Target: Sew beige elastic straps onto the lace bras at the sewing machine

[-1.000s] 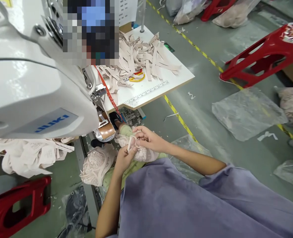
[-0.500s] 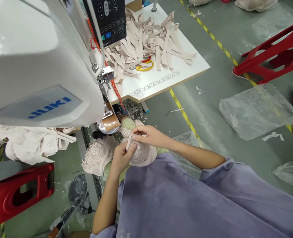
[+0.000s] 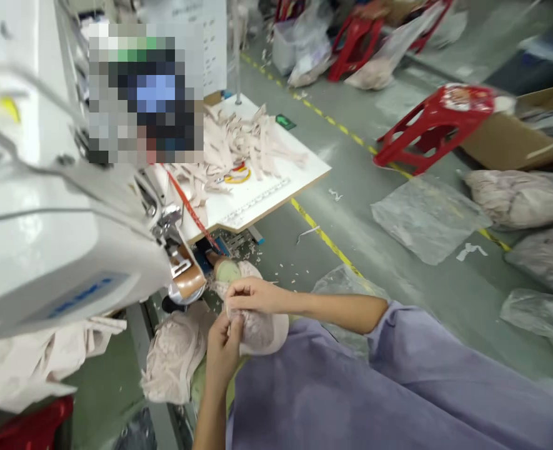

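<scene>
Both hands work low in my lap, just below the white sewing machine (image 3: 60,250). My left hand (image 3: 222,350) is closed, pinching the edge of a pale pink lace bra cup (image 3: 262,331). My right hand (image 3: 252,295) is closed over the top of the same cup, fingers pinched on its edge. A second lace cup (image 3: 173,356) hangs to the left of my left hand. The picture is smeared by motion.
A white table (image 3: 276,187) behind the machine carries a heap of beige straps (image 3: 239,144) and yellow-handled scissors (image 3: 236,177). A red stool (image 3: 435,122) lies tipped on the floor to the right, among clear bags of fabric (image 3: 520,197). Yellow floor tape (image 3: 325,237) runs diagonally.
The view has swung up and to the right and blurred. My hands have drawn closer together on the lace cup, and the thin strap seen between them earlier no longer shows.
</scene>
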Demonstrator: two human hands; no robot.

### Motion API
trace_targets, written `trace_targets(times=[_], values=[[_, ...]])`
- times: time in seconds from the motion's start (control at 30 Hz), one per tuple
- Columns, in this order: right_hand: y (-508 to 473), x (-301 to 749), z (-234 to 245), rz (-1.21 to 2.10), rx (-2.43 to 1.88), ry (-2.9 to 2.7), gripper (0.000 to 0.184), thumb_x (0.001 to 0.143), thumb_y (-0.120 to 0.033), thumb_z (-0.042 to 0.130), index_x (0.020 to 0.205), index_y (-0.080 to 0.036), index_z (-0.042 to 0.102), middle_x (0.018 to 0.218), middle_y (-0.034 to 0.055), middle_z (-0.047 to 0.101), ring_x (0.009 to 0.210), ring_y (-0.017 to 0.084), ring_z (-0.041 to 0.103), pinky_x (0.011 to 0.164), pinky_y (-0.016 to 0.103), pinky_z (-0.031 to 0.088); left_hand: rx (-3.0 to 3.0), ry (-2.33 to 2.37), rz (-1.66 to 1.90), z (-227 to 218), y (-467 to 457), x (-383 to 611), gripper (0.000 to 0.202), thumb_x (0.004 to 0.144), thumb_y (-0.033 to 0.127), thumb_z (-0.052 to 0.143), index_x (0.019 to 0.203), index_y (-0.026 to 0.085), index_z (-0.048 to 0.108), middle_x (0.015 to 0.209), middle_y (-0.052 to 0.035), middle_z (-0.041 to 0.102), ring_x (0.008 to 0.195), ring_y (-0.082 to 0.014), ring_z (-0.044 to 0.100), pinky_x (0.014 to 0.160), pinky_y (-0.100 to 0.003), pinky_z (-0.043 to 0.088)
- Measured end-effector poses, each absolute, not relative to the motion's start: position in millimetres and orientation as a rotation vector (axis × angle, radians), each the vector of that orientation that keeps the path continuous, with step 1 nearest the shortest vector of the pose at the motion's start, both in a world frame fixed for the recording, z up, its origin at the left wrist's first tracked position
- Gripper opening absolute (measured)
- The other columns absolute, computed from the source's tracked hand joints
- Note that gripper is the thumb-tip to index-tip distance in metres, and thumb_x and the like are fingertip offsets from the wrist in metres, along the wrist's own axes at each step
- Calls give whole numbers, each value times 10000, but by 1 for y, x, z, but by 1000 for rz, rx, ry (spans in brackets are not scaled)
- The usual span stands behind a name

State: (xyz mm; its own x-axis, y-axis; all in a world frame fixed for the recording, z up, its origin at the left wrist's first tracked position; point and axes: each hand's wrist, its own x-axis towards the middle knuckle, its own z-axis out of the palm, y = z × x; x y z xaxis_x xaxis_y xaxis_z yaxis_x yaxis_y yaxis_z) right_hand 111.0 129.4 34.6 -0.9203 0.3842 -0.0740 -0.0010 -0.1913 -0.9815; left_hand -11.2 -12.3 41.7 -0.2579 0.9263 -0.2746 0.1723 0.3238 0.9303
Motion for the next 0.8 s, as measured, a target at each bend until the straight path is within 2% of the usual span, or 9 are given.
trace_targets(times=[0.07, 0.13, 0.2, 0.27, 0.37, 0.5, 0.63, 0.73, 0.8], values=[[165, 114, 37, 1992, -489, -2034, 348, 920, -493, 602, 1003, -168, 693, 917, 43, 709, 793, 144, 631, 725, 263, 486, 852, 1748, 1072, 37, -13, -9, 437, 954, 550, 484, 776, 177, 628, 721, -26, 584, 721, -185, 524, 673, -268, 419], [218, 119, 43, 1528, -787, -2223, 385, 909, -516, 615, 1102, -190, 686, 1027, 57, 717, 860, 159, 639, 763, 272, 483, 772, 1777, 1114, 36, -14, -8, 462, 937, 589, 494, 748, 182, 602, 697, -20, 563, 707, -188, 517, 649, -266, 412], [281, 124, 51, 957, -1265, -2223, 354, 954, -488, 543, 1112, -198, 670, 1093, 64, 707, 932, 170, 627, 800, 272, 471, 772, 1779, 1123, 38, -14, -9, 468, 918, 607, 519, 732, 183, 586, 701, -21, 558, 722, -194, 521, 660, -269, 413], [342, 126, 59, 764, -1462, -2140, 363, 980, -421, 486, 1168, -148, 634, 1207, 137, 663, 1046, 225, 591, 839, 314, 447, 815, 1786, 1097, 43, -11, -10, 484, 902, 622, 535, 691, 186, 541, 677, -10, 517, 699, -182, 493, 651, -263, 397], [408, 118, 65, 650, -1623, -2087, 354, 930, -396, 548, 1111, -107, 646, 1223, 194, 643, 1035, 270, 577, 812, 336, 422, 875, 1793, 1062, 49, -5, -9, 531, 882, 650, 540, 624, 204, 410, 629, 15, 405, 638, -154, 413, 605, -252, 351], [436, 102, 60, 632, -1672, -2119, 177, 842, -280, 619, 901, -130, 695, 1040, 147, 708, 946, 247, 582, 753, 305, 387, 900, 1780, 1061, 53, -1, -8, 541, 892, 661, 511, 627, 213, 366, 626, 22, 364, 628, -148, 379, 598, -253, 337], [431, 100, 50, 622, -1626, -2105, 246, 896, -279, 510, 978, -154, 705, 1081, 116, 712, 959, 226, 575, 728, 294, 363, 872, 1797, 1069, 54, -5, -12, 512, 913, 629, 502, 642, 210, 391, 644, 21, 373, 639, -149, 380, 606, -254, 333], [429, 100, 51, 672, -1606, -2095, 290, 840, -287, 583, 1089, -178, 686, 1116, 88, 709, 955, 216, 575, 711, 281, 357, 858, 1809, 1066, 53, -8, -13, 502, 906, 623, 520, 645, 208, 409, 647, 20, 389, 649, -152, 386, 615, -255, 329], [430, 97, 57, 725, -1605, -2085, 282, 819, -288, 611, 1063, -168, 683, 1082, 80, 710, 921, 205, 575, 698, 272, 358, 868, 1803, 1065, 53, -6, -12, 503, 902, 625, 523, 645, 207, 413, 650, 18, 398, 656, -155, 392, 623, -256, 331]])
